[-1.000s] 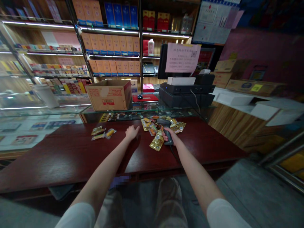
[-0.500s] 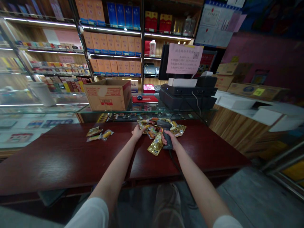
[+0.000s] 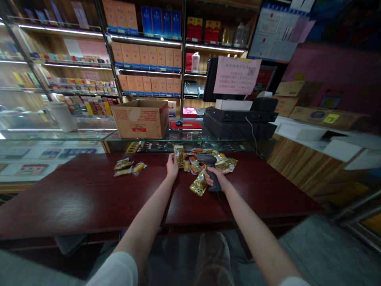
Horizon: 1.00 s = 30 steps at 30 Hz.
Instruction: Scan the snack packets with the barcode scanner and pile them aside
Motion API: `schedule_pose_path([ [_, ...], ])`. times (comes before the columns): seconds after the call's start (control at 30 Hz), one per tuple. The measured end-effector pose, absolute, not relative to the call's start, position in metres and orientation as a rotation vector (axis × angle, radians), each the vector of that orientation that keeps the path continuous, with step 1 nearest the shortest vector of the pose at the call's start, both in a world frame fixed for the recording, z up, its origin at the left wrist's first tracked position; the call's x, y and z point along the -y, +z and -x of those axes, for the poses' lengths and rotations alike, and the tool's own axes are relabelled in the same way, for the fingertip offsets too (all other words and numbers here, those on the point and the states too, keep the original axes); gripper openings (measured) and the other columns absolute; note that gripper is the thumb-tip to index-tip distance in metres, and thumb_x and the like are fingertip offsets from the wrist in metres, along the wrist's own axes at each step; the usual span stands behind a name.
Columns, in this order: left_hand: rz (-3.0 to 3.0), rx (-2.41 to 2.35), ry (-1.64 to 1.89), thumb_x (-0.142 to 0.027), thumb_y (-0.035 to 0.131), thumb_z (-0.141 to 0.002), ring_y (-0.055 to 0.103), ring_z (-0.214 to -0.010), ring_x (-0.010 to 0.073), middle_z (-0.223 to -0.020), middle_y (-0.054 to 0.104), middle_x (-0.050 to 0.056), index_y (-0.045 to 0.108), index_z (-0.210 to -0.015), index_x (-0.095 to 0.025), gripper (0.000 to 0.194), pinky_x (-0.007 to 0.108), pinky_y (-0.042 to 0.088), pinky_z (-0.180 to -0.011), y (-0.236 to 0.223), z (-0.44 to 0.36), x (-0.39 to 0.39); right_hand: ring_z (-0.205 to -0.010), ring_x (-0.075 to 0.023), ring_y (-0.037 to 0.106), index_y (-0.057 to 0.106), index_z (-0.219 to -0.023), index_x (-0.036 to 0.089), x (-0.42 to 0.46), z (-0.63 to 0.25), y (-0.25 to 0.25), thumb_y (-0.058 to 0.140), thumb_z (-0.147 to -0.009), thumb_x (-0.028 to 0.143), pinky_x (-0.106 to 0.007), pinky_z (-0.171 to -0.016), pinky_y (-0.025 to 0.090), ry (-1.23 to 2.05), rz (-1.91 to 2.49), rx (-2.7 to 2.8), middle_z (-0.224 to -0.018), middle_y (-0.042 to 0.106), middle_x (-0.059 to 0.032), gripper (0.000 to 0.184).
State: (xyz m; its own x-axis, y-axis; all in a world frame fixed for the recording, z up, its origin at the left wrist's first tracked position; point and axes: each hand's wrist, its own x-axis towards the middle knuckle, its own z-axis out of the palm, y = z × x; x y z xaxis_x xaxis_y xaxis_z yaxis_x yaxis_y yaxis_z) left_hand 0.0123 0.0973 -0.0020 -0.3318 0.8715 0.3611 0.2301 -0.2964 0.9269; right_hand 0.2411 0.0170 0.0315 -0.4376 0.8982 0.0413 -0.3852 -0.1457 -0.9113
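My left hand (image 3: 172, 165) is closed on a gold snack packet (image 3: 179, 156), which it holds upright at the left edge of a pile. My right hand (image 3: 216, 178) grips the handle of a dark barcode scanner (image 3: 207, 160), its head pointing left toward that packet. A cable runs down from the handle. Around and behind the scanner lie several small gold and clear snack packets (image 3: 228, 165). Another gold packet (image 3: 199, 183) lies flat just left of the scanner handle. Farther left, a small separate group of packets (image 3: 138, 168) rests on the dark red table (image 3: 98, 198).
Behind the table, a glass counter carries an open cardboard box (image 3: 139, 119), a mouse (image 3: 179, 123) on a red mat, and a monitor (image 3: 210, 81) above a black cash drawer (image 3: 238, 125). Shelves of boxed goods line the back. More cartons (image 3: 324, 115) stand at the right.
My left hand has lifted the gold packet from the pile and turned it upright. My right hand still holds the scanner. The view has shifted slightly left.
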Motion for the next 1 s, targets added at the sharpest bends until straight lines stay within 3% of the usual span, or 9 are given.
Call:
schedule_pose_path([
  [0.27,-1.453,-1.527,1.581,-0.032,0.045,-0.093,0.067,-0.105,0.0219,-0.114,0.072,0.009,0.060,-0.119,-0.021,0.032,0.031,0.049,-0.093,-0.001,-0.013,-0.092,-0.033,-0.0049,0.035,0.055,-0.096,0.019,-0.017,-0.239,0.025,0.075,-0.073,0.041,-0.018,-0.031,0.028,1.686,0.701,1.197,-0.053,0.049,0.0090,0.039],
  [0.5,-1.512,-1.574,1.547,-0.029,0.057,-0.084,0.066,-0.109,0.0224,-0.121,0.069,0.009,0.058,-0.126,-0.020,0.042,0.029,0.048,-0.095,-0.002,-0.011,-0.091,-0.033,-0.0049,0.033,0.052,-0.089,0.021,-0.019,-0.240,0.024,0.074,-0.073,0.042,-0.018,-0.030,0.027,1.677,0.702,1.160,-0.051,0.048,0.0099,0.034],
  [0.7,-1.585,-1.726,1.472,-0.019,0.052,-0.084,0.059,-0.121,0.0248,-0.132,0.063,0.014,0.052,-0.139,-0.016,0.055,0.033,0.043,-0.104,0.008,-0.015,-0.084,-0.034,-0.0057,0.036,0.053,-0.094,0.020,-0.017,-0.243,0.029,0.074,-0.072,0.040,-0.018,-0.031,0.028,1.705,0.712,1.156,-0.053,0.050,0.0089,0.036],
  [0.83,-1.707,-2.053,1.112,-0.026,0.052,-0.086,0.061,-0.117,0.0328,-0.129,0.062,0.022,0.038,-0.151,-0.012,0.068,0.040,0.046,-0.095,0.022,-0.001,-0.077,-0.034,-0.0052,0.036,0.054,-0.093,0.020,-0.019,-0.249,0.029,0.074,-0.071,0.040,-0.018,-0.031,0.028,1.697,0.713,1.088,-0.052,0.050,0.0092,0.037],
  [0.9,-1.916,-2.249,0.875,-0.029,0.047,-0.090,0.058,-0.118,0.0381,-0.125,0.063,0.024,0.047,-0.147,-0.013,0.059,0.047,0.043,-0.096,0.030,0.017,-0.072,-0.034,-0.0048,0.036,0.054,-0.093,0.020,-0.021,-0.252,0.029,0.075,-0.070,0.041,-0.017,-0.032,0.028,1.692,0.697,1.060,-0.052,0.049,0.0094,0.037],
  [1.0,-2.197,-2.495,0.676,-0.019,0.037,-0.093,0.042,-0.136,0.0390,-0.144,0.050,0.025,0.052,-0.143,-0.014,0.052,0.054,0.031,-0.107,0.037,0.052,-0.063,-0.034,-0.0048,0.036,0.052,-0.087,0.020,-0.025,-0.256,0.028,0.076,-0.069,0.041,-0.017,-0.031,0.029,1.681,0.673,1.049,-0.052,0.049,0.0090,0.037],
])
